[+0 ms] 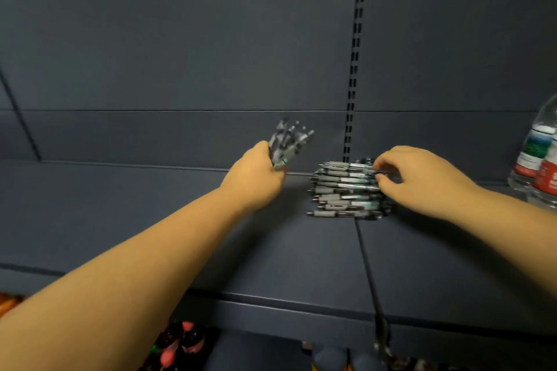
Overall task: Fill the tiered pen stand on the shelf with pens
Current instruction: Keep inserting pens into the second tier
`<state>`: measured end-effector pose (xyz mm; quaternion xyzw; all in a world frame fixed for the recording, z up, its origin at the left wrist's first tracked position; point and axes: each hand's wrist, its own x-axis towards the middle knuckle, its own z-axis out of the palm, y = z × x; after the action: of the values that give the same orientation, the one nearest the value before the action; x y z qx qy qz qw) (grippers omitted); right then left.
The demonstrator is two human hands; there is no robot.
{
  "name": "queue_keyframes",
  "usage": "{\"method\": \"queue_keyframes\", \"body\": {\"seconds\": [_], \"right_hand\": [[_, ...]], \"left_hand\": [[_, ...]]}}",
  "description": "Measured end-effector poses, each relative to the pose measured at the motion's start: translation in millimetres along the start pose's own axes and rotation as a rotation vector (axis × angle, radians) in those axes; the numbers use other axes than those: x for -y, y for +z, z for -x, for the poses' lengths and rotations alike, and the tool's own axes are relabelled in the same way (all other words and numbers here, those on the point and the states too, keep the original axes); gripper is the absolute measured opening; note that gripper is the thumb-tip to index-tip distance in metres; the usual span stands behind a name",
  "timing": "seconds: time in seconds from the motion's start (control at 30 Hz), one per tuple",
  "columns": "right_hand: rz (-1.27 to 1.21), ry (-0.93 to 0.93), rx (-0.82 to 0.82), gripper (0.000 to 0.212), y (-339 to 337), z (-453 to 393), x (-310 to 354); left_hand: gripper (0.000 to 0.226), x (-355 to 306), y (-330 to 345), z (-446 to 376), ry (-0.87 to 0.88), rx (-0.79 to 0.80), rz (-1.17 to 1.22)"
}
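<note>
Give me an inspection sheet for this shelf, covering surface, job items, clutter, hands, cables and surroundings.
Surface: dark grey metal shelf, seam running front to back.
Job's things: tiered pen stand stacked with grey-grip pens lying sideways; bundle of grey pens in left hand.
Clutter: clear plastic water bottles with red labels at right edge.
Hands: left hand grips the bundle; right hand pinches a pen at the stand.
Cables: nothing seen.
Surroundings: slotted upright on back panel; blurred red goods below.

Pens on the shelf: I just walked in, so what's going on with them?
A person is stocking pens. The left hand grips a bunch of pens above the shelf. The right hand pinches a pen at the top of the tiered pen stand, already filled with rows. Water bottles stand at right.
</note>
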<state>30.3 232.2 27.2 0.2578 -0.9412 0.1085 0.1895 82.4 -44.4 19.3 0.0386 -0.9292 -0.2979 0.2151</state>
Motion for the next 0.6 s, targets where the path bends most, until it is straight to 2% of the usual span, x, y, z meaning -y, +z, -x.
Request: {"method": "queue_keyframes", "body": {"seconds": [0.17,0.3,0.43,0.6], "right_hand": [[-0.055,-0.097,-0.012,0.016,10.3,-34.6,81.0],[-0.121,-0.194,-0.014,0.017,25.0,-62.6,173.2],[-0.15,-0.311,0.02,0.016,43.9,-80.1,278.6],[-0.161,-0.442,0.065,0.024,70.2,-102.5,412.3]], "left_hand": [[0.012,48.0,-66.9,7.4,-0.162,-0.135,0.391],[0.014,103.1,-134.7,32.0,-0.247,-0.211,0.563],[0.019,179.3,-213.5,66.1,-0.333,-0.315,0.536],[0.016,284.1,-306.8,119.7,-0.462,-0.463,0.39]]}}
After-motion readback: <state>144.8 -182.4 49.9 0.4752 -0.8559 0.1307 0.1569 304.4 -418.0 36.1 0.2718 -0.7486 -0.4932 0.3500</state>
